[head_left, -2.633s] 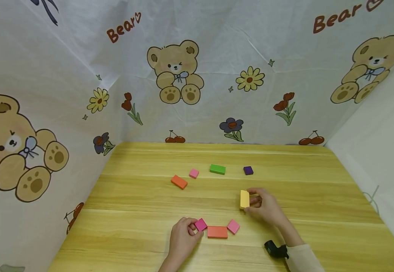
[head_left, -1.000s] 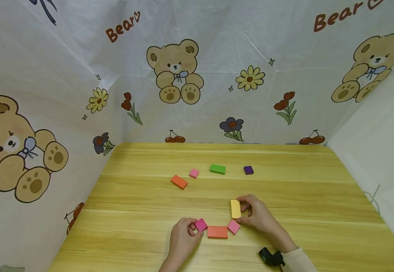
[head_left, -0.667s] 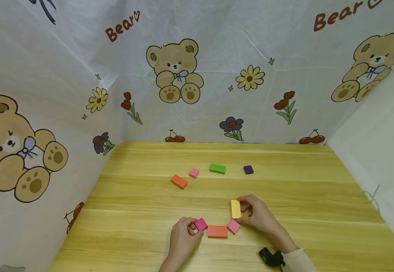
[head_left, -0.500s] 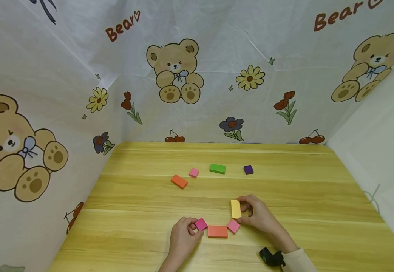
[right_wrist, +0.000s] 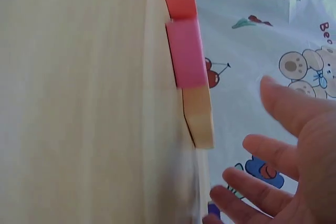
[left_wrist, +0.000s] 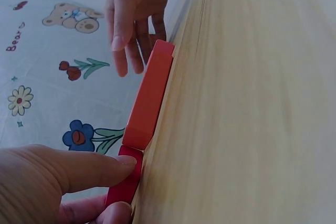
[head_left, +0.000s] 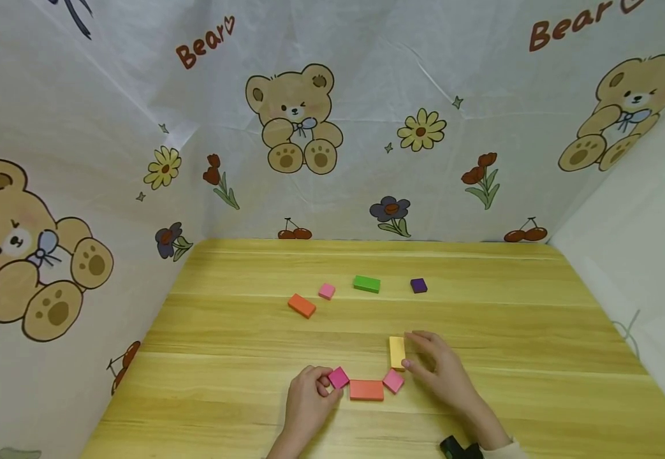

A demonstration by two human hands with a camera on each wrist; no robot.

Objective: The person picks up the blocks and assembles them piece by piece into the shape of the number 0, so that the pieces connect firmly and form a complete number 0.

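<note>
My left hand [head_left: 308,400] pinches a magenta square block [head_left: 338,378] between thumb and fingers, down on the table. Against that block's right side lies a red-orange rectangular block [head_left: 366,390]. A pink square block [head_left: 393,381] sits turned at the other end of it. From the pink block a yellow rectangular block [head_left: 397,353] stretches toward the back. Just right of the yellow block is my right hand [head_left: 444,373], fingers spread and relaxed. In the right wrist view, a gap shows between that hand's fingers [right_wrist: 268,153] and the yellow block [right_wrist: 198,116].
Farther back on the wooden table [head_left: 229,357] lie an orange block [head_left: 301,305], a small pink block [head_left: 327,291], a green block [head_left: 366,284] and a dark purple block [head_left: 419,285]. A bear-print cloth [head_left: 355,185] rises behind the table.
The right hand brought the yellow block left and toward the front, to the pink block. Since half a second ago it has loosened its fingers and let go. The left hand has stayed put.
</note>
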